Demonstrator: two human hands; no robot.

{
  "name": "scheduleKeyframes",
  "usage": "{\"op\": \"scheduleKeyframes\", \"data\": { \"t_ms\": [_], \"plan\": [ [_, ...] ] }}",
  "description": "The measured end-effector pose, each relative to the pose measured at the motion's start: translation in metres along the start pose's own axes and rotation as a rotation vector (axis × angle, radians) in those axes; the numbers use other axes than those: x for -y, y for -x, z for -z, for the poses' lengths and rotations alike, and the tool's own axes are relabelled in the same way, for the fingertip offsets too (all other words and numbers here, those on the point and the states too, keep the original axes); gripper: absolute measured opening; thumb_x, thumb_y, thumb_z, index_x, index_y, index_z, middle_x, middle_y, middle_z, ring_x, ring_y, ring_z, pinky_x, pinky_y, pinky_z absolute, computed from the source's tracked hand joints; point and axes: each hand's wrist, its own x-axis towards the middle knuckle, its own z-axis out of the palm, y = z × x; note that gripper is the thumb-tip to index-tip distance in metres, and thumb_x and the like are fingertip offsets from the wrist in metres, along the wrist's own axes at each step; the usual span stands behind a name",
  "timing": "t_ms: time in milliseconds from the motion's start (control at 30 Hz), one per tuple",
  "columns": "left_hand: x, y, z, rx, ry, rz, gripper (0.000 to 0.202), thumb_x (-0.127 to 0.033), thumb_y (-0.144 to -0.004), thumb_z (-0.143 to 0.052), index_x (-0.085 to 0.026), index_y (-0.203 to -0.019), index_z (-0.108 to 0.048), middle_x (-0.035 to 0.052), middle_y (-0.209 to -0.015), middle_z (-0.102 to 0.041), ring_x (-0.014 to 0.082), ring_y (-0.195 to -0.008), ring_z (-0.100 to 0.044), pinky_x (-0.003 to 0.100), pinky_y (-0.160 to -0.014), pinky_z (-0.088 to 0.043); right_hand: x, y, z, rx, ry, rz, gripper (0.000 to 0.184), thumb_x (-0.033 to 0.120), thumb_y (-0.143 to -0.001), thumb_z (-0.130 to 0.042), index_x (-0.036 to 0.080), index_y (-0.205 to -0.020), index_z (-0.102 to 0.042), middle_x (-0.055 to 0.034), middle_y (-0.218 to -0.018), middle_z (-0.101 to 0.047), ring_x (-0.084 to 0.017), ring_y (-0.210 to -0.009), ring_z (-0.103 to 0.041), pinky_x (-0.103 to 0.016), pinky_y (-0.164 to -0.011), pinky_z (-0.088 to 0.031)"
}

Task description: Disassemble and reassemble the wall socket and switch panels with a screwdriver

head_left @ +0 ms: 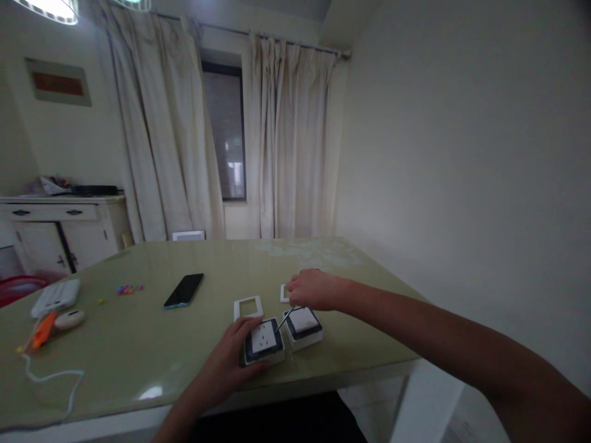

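Observation:
My left hand (235, 352) grips a wall socket (263, 338) by its left side, thumb at the near edge and fingers at the far edge. The socket has a white face with plug slots, a dark surround and a white box below. In my closed right hand (307, 289) is a screwdriver (285, 318); its thin shaft slants down to the socket's right edge, and the handle is hidden by the fingers. Beside the socket sits a second box with a white switch (303, 319) on top. Two white cover frames lie behind: one frame (248, 299) in full view, another frame (283, 294) partly behind my right hand.
On the glossy table (207, 344) lie a dark phone (184, 290), small colourful bits (129, 288), a white device (56, 298), an orange item (44, 330) and a white cable (55, 373) at the left. A wall (462, 154) rises on the right.

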Motion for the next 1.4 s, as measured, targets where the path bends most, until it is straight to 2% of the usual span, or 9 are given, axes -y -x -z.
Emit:
{"op": "scheduleKeyframes", "data": {
  "t_ms": [733, 1400],
  "plan": [
    [-0.006, -0.001, 0.004, 0.036, 0.011, -0.009, 0.069, -0.033, -0.087, -0.082, -0.028, -0.152, -0.06, 0.0136, -0.153, -0.061, 0.0388, -0.142, -0.059, 0.058, -0.123, -0.048, 0.001, 0.003, -0.003, 0.029, -0.03, -0.026, 0.02, 0.01, -0.102, -0.064, 0.018, -0.099, -0.082, -0.011, -0.106, -0.081, -0.026, -0.101, -0.077, -0.029, -0.07, -0.05],
    [-0.006, 0.0, 0.004, -0.011, -0.002, -0.031, 0.069, -0.037, -0.085, -0.085, -0.03, -0.15, -0.063, 0.0122, -0.149, -0.066, 0.0395, -0.138, -0.064, 0.055, -0.12, -0.052, -0.003, 0.006, -0.013, 0.01, -0.043, 0.007, 0.011, 0.015, -0.099, -0.072, 0.02, -0.1, -0.082, -0.0099, -0.108, -0.08, -0.025, -0.103, -0.076, -0.029, -0.072, -0.051]
  ]
}}
